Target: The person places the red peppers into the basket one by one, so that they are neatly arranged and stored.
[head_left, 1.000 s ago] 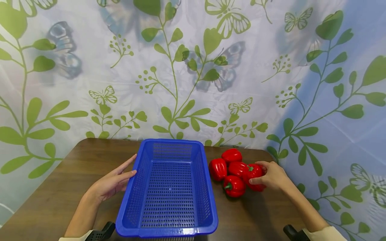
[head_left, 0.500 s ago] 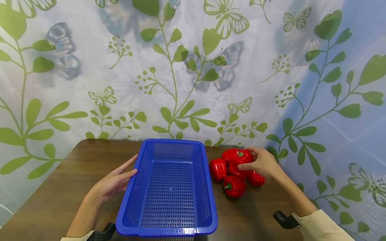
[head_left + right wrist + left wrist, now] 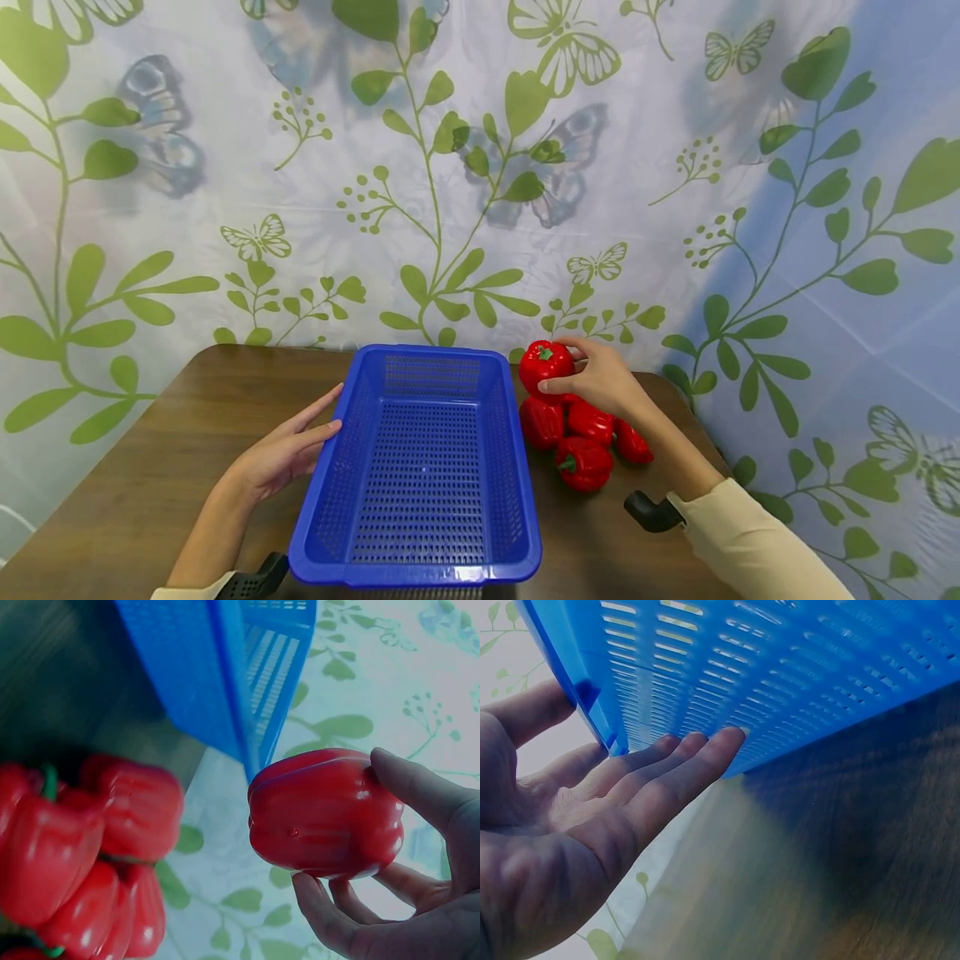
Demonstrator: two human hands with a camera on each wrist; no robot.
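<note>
A red bell pepper (image 3: 544, 367) with a green stem is held by my right hand (image 3: 602, 379), thumb on one side and fingers on the other. It is raised over the pile, by the far right corner of a blue perforated basket (image 3: 442, 575). In the right wrist view the pepper (image 3: 322, 817) hangs close to the basket's side. My left hand (image 3: 279, 462) touches the basket's left rim with its fingers extended. The left wrist view shows several straight fingers (image 3: 682, 769) beneath the slotted wall. Nothing lies inside the basket.
Several more red peppers (image 3: 583, 464) sit piled on the brown wooden table (image 3: 247, 383), right of the basket. A curtain (image 3: 480, 167) with leaves and butterflies hangs along the table's back edge and right side.
My right hand has lifted one pepper from the right side of the pile and carried it left and farther back, toward the basket. My left hand and the basket stay in place.
</note>
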